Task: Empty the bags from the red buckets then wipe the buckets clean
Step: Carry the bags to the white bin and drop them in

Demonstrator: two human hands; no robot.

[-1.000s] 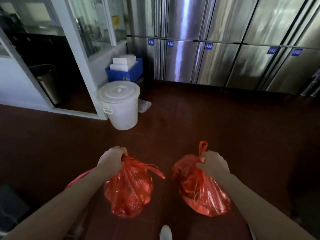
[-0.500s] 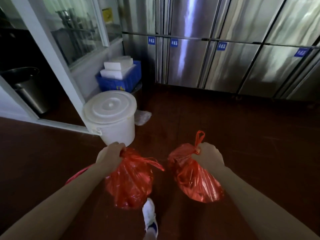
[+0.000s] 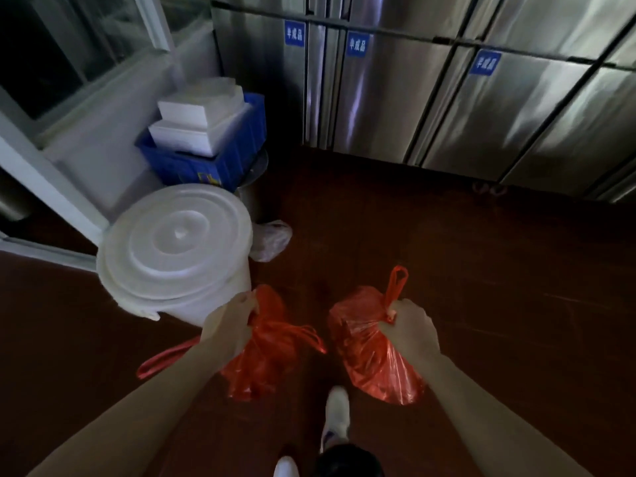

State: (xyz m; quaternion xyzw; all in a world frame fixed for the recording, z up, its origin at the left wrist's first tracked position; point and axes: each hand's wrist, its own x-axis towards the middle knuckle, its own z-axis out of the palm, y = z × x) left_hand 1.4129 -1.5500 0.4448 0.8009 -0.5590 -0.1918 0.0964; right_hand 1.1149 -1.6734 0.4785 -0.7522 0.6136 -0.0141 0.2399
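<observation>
Stainless-steel cabinet doors [image 3: 447,98] fill the upper right of my head view. Below them I see a dark red-brown floor [image 3: 499,270] across the rest of the frame.

1. White lidded bucket [image 3: 175,249]: stands on the floor at left, lid on, against a white door frame.
2. Blue crate [image 3: 220,163]: sits just behind the bucket, raised off the floor. Two white foam boxes [image 3: 203,111] are stacked in it.
3. Left red bag [image 3: 265,359]: hangs above the floor, near the white bucket's lower wall. One loose handle loop trails out to the left under the forearm.
4. Right red bag [image 3: 375,356]: hangs above the floor, apart from the left bag. Its handle loop stands up above the fist.
5. Left hand [image 3: 229,325]: fingers curled tight round the gathered neck of the left bag.
6. Right hand [image 3: 411,328]: fingers clenched round the knotted neck of the right bag.
7. Crumpled clear plastic [image 3: 272,239]: lies on the floor just right of the white bucket.
8. White shoe [image 3: 337,414]: planted on the floor between the two bags, lower in frame.
9. Blue labels [image 3: 294,34]: one on each of three cabinet doors.
</observation>
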